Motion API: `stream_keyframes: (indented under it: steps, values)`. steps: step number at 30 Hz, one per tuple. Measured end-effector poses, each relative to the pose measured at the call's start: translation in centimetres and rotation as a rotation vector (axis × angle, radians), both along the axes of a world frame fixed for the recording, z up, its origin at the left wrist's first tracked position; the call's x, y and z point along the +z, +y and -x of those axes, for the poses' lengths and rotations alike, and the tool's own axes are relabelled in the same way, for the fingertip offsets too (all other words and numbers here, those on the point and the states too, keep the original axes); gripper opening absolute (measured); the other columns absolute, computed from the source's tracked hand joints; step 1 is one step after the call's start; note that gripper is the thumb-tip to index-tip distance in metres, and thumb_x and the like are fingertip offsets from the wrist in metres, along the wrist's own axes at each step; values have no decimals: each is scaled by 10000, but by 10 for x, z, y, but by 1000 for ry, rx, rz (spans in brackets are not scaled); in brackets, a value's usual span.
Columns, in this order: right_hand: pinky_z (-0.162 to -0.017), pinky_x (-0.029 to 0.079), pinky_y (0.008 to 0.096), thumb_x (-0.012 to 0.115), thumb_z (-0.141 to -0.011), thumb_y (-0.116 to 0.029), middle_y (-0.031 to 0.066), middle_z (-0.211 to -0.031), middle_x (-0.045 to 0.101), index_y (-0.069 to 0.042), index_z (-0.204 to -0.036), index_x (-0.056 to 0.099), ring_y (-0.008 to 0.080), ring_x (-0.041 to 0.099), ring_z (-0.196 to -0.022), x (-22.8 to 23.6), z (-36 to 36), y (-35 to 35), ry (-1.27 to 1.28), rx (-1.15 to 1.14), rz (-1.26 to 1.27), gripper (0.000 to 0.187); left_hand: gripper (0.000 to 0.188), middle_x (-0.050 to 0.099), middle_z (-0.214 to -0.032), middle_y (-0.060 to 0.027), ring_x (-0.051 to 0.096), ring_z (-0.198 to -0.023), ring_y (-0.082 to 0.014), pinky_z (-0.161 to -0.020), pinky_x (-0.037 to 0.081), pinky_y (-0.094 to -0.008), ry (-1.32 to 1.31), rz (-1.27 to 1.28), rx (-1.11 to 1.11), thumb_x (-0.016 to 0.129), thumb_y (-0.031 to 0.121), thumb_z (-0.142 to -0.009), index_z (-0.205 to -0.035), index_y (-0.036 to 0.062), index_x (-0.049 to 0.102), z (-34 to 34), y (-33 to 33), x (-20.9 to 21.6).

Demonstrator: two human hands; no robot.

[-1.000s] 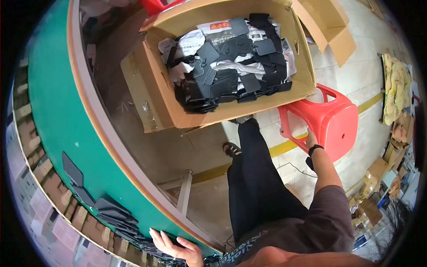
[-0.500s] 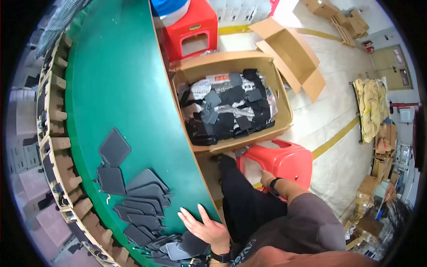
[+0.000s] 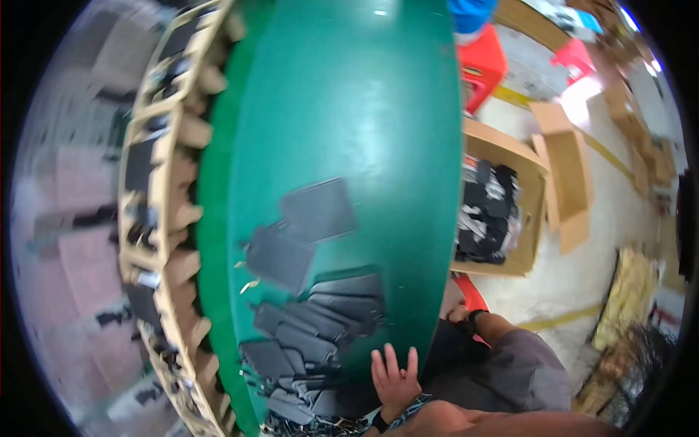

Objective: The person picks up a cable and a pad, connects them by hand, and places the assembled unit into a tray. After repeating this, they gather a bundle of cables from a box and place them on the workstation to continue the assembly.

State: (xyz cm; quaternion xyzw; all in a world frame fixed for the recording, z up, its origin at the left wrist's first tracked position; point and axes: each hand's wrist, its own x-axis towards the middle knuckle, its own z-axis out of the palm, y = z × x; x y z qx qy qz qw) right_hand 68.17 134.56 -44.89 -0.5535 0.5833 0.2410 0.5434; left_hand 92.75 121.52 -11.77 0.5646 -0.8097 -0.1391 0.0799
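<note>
My left hand [image 3: 397,379] lies on the near right part of the green table [image 3: 342,109], fingers spread, holding nothing. Beside it are several flat, dark grey pouch-like pieces [image 3: 313,331], overlapping in a loose pile. Farther up the table, a squarish grey piece [image 3: 320,207] overlaps another grey piece [image 3: 280,256] that has a small cord at its edge. Down past the table's right edge, my right hand [image 3: 459,314] is closed at the red plastic stool [image 3: 472,293]. Its fingertips are partly hidden and blurred.
Right of the table stands a cardboard box [image 3: 535,218] filled with dark pieces and plastic wrap. An open carton [image 3: 571,175] lies beyond it. Another red stool [image 3: 484,62] bears something blue. A wooden slotted rack [image 3: 145,247] runs along the table's left.
The view has swung left, so the table sits nearer its middle and the box farther right. My left hand stays on the table with fingers spread; my right hand stays by the stool.
</note>
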Motion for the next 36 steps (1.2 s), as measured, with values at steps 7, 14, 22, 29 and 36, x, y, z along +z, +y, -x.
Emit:
stream_keyframes:
  steps: [7,14,22,29,36]
  values:
    - [-731,401,298,520,-709,-161,25,-810,639,-78,-812,656,191,573,-791,-28,23,-42,-294,-205,-56,190,479,353,-1310,-197,345,-1198,-390,-948,336,-449,87,-30,-26,432,38,-761,-1220,165,482,-4,10,-2]
    - [-559,450,323,551,-693,-159,60,-722,607,-53,-787,619,188,585,-664,-54,94,-86,-375,-254,67,157,512,317,-1343,-156,288,-1251,-341,-1017,265,-436,207,22,-55,489,9,-686,-1195,62,470,-1,20,4]
    - [-682,477,396,465,-841,-315,139,-958,575,-98,-957,577,292,545,-879,-43,167,-23,11,431,445,271,524,404,-1286,-112,322,-1246,-267,-1034,227,-457,26,121,-169,625,113,-609,-1120,66,519,-38,38,24]
    - [-653,465,401,477,-830,-288,151,-880,590,-74,-941,587,307,557,-807,-28,90,-145,-236,165,308,264,377,405,-1295,-85,314,-1251,-235,-1051,224,-414,131,-54,-176,582,107,-734,-1106,78,533,-76,39,38]
    - [-624,454,407,489,-819,-260,163,-801,605,-50,-925,596,322,569,-734,36,47,-180,-401,-88,31,258,420,447,-1251,-108,384,-1199,-295,-992,330,-412,339,23,-52,544,-8,-683,-1097,59,522,-85,12,73]
